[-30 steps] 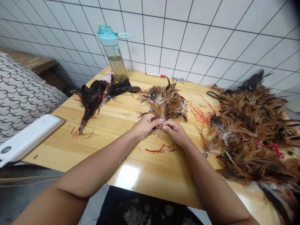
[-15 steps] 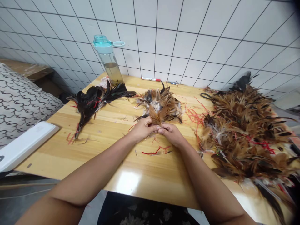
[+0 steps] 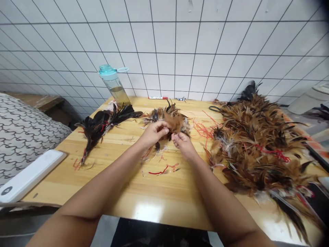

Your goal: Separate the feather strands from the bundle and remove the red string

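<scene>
Leftward, black feathers (image 3: 95, 129) lie on the tabletop (image 3: 167, 192) before a bottle (image 3: 117, 90) partly filled with yellowish liquid. Centrally, the left hand (image 3: 152, 133) seems to pinch a brown tuft (image 3: 175, 122); the step looks like handling it, calling next for a steady hold. Beside it, the right hand's (image 3: 184, 145) fingers press together, around what I cannot tell, left of a brown pile (image 3: 253, 137).

Brown feather tuft (image 3: 175, 122) | fanned out | slightly blurred | at the hands' (image 3: 153, 133) fingertips
</scene>
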`<state>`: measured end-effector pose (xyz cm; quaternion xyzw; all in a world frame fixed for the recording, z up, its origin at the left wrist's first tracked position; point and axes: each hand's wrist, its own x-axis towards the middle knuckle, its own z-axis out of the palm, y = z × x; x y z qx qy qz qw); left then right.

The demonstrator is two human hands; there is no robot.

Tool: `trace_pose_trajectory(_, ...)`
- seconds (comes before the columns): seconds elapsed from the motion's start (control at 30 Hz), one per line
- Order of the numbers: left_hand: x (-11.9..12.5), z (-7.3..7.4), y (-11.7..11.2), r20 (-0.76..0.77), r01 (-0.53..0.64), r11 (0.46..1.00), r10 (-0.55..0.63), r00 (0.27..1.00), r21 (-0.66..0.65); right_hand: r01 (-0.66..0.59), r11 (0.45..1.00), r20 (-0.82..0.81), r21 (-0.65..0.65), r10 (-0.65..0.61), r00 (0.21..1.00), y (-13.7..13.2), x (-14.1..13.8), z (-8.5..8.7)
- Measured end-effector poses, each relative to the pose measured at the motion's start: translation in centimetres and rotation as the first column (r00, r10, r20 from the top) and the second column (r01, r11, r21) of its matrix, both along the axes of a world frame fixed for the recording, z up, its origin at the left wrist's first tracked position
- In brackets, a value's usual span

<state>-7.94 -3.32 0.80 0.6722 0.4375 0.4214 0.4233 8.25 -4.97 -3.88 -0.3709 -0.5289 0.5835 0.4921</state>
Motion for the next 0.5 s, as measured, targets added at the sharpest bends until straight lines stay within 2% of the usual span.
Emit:
trace_pose_trajectory(0.07,1.0,1.4,1.6,-0.259,-0.025,0.965,0.095,0.961,0.263,0.119,0.993,-0.102,-0.023,-0.121,0.987,0.6,1.1,0.6)
trace_pose_trajectory(0.1,1.8,1.9,2.4,-0.362,0.013,0.932,0.128,0.923,0.363,0.171,0.985,-0.142,-0.028,-0.173,0.975,0.9,1.9,0.9)
trace_pose_trajectory(0.17,3.7,2.4,3.8,-0.551,0.181,0.872,0.115,0.827,0.454,0.278,0.960,-0.209,-0.035,-0.280,0.937,1.6,3.4,1.1)
trace_pose_trajectory(0.23,5.7,2.3,5.0,-0.711,0.336,0.827,0.105,0.695,0.451,0.363,0.930,-0.258,-0.055,-0.365,0.895,2.2,4.8,0.8)
trace_pose_trajectory(0.3,7.5,2.0,5.8,-0.813,0.428,0.809,0.101,0.573,0.403,0.448,0.887,-0.286,-0.109,-0.460,0.841,2.6,5.8,0.2)
trace_pose_trajectory(0.4,9.3,1.5,6.7,-0.897,0.514,0.803,0.056,0.437,0.301,0.517,0.847,-0.313,-0.124,-0.528,0.790,2.8,6.0,-0.6)
trace_pose_trajectory(0.5,9.7,1.2,7.4,-0.940,0.579,0.789,-0.009,0.342,0.203,0.546,0.835,-0.292,-0.068,-0.540,0.789,2.7,5.6,-1.0)
